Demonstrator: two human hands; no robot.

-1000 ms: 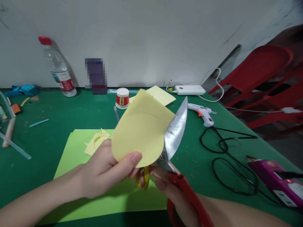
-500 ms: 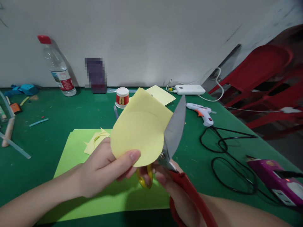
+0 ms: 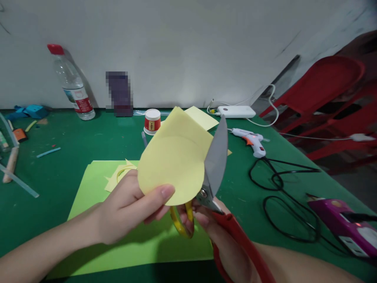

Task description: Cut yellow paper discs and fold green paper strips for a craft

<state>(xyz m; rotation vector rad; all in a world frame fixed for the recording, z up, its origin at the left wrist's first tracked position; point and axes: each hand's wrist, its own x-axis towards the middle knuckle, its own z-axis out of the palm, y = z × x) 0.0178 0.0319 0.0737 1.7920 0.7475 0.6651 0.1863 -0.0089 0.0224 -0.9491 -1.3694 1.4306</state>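
Right now the left hand (image 3: 126,212) pinches a piece of yellow paper (image 3: 172,165), its thumb pressed flat on the front near the lower edge and the other fingers mostly hidden behind. The paper rises above and between both hands, tilted, with a smooth matte face; its bottom is cut to a round curve, while the top runs up to a square corner. The right hand (image 3: 216,232) is wrapped around a pair of scissors (image 3: 217,165), just beside the left. The broad grey metal blade stands along the right edge of the paper, above a round pivot; the handle is glossy red, and a curved yellow loop shows at the right hand's fingertips, below the paper.

Beneath the hands, a flat light-green sheet (image 3: 118,257) lies on the dark green tabletop (image 3: 73,141). Just beyond the left hand is a pointed yellow scrap (image 3: 113,182) with a curved cut. Farther ahead of the hands stand a small red and white paper cup (image 3: 152,122) and, to the left, a clear plastic bottle (image 3: 73,80) with a red cap. Ahead and right of the right hand lies a white glue gun (image 3: 256,143) with an orange trigger.
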